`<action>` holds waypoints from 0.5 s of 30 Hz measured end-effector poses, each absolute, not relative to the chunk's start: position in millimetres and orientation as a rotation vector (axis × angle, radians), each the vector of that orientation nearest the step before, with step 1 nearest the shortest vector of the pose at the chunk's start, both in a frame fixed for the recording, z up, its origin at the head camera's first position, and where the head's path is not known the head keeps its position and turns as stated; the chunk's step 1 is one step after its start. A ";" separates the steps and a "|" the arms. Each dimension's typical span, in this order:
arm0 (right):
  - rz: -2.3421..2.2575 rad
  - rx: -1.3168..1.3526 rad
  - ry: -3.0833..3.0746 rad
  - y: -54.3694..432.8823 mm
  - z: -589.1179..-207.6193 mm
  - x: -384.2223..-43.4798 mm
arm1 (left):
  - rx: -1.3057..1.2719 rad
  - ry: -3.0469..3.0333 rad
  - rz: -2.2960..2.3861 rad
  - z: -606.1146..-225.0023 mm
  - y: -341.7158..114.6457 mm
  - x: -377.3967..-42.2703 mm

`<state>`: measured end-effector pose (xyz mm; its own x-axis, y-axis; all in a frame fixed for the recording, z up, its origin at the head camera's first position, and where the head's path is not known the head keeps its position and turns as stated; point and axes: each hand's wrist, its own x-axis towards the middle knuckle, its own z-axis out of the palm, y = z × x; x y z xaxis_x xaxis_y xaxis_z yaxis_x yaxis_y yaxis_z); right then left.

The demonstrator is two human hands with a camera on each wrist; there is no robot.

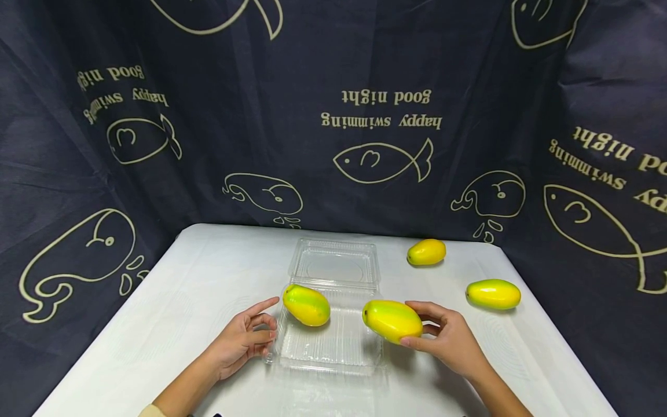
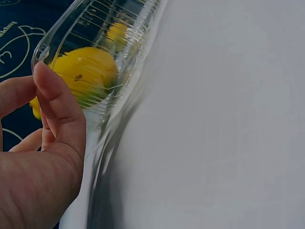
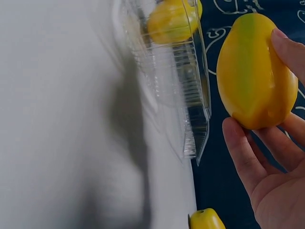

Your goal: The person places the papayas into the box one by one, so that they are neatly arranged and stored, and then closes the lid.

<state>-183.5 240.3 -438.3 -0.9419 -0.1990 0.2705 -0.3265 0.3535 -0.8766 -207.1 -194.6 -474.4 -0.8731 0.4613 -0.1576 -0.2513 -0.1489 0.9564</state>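
A clear plastic clamshell container (image 1: 328,341) lies on the table with its lid (image 1: 333,260) folded back behind it. One yellow-green papaya (image 1: 307,306) sits in the left part of its base. At the left side, my left hand (image 1: 242,341) pinches the container's rim, thumb and finger meeting at the edge in the left wrist view; its index finger points toward the papaya inside. My right hand (image 1: 450,339) grips a second papaya (image 3: 255,71) between thumb and fingers, raised over the container's right edge.
Two more papayas lie on the white table (image 1: 182,289) to the right: one papaya (image 1: 426,252) near the back edge, another papaya (image 1: 493,294) near the right edge. A dark curtain (image 1: 292,116) with fish drawings hangs round the back and sides.
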 end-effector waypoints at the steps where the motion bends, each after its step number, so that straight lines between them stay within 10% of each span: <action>1: 1.657 0.482 -2.483 239.6 -438.0 -183.8 | 0.238 1.667 2.065 -474.3 -194.6 -207.1; 15: 1.672 0.437 -2.503 229.3 -434.8 -190.5 | 0.248 1.660 2.067 -474.3 -195.0 -206.8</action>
